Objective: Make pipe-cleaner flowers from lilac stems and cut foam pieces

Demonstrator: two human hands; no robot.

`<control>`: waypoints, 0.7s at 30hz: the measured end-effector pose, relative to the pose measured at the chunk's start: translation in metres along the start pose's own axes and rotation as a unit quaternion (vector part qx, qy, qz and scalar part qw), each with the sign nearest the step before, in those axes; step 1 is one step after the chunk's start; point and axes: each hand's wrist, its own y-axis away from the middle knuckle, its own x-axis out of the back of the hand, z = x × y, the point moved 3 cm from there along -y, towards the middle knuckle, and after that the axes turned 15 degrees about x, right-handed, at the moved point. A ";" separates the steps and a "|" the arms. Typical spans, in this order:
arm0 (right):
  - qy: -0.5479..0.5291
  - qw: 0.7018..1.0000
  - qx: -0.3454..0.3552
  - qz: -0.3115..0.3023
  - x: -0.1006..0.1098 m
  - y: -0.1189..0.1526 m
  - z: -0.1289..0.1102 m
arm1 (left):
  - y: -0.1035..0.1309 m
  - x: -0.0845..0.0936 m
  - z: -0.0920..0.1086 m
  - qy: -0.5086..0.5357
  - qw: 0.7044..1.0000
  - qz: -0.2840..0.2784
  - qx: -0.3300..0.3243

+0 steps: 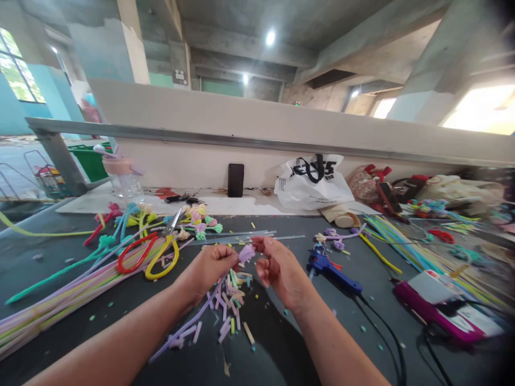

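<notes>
My left hand (215, 266) pinches a small purple fuzzy flower (246, 253) between thumb and fingers, above the dark table. A long purple stem (197, 317) runs down from that hand toward the lower left. Just right of the flower is my right hand (276, 264), its fingers apart and curved, holding nothing. Short cut pieces of coloured pipe cleaner (228, 301) lie scattered beneath both hands. Scissors with red and yellow handles (163, 257) rest to the left, on a bundle of long pipe cleaners (48, 313). A blue glue gun (333, 272) lies to the right.
A black phone (235, 180) leans upright at the back. Behind the glue gun stands a white bag (314, 185). A clear cup (124, 179) is at the back left. At the right are a magenta device (446, 313) with cables and more pipe cleaners (396, 241).
</notes>
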 end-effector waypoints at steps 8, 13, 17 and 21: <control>0.066 0.997 0.017 -0.022 -0.003 0.000 0.009 | -0.003 -0.003 -0.010 0.170 0.969 -0.163 0.069; 0.083 0.996 0.025 -0.030 -0.007 0.000 0.007 | -0.004 -0.004 -0.014 0.207 0.958 -0.183 0.073; 0.082 0.996 0.020 -0.024 -0.006 0.002 0.007 | -0.005 -0.005 -0.016 0.232 0.952 -0.182 0.083; 0.109 0.993 0.039 0.030 0.003 -0.008 0.011 | -0.009 -0.002 -0.020 0.258 0.946 -0.174 0.095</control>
